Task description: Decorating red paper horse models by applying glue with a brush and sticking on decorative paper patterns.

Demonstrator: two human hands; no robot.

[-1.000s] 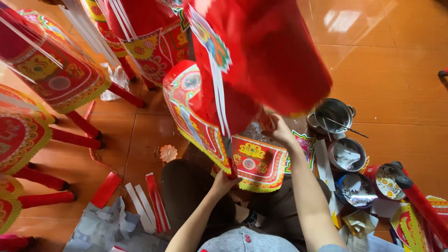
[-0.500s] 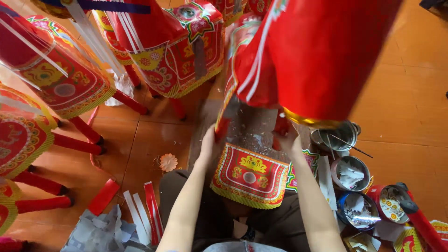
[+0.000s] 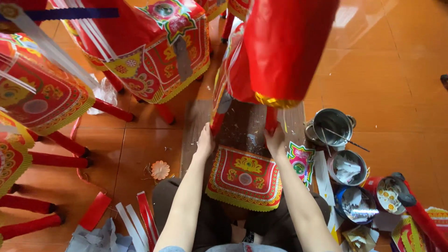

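A big red paper figure (image 3: pixel 280 51) with gold trim stands upright on a wooden board (image 3: pixel 242 126) in front of me. My left hand (image 3: pixel 205 142) grips its left red leg near the bottom. Its right leg is held by my right hand (image 3: pixel 275 140). A red and yellow patterned paper panel with fringe (image 3: pixel 245 177) lies flat on my lap, between my forearms.
Other red paper figures on red legs (image 3: pixel 154 51) (image 3: pixel 32 93) stand at the left and back. A steel pot (image 3: pixel 331 126), small tins of paper scraps (image 3: pixel 347 168) and a paper flower (image 3: pixel 160 170) lie on the orange tiled floor. Red and white paper strips (image 3: pixel 135 219) lie at the lower left.
The red figure swung from tilted to upright over the board. Both hands slid down to its legs. The patterned panel came to rest flat on my lap.
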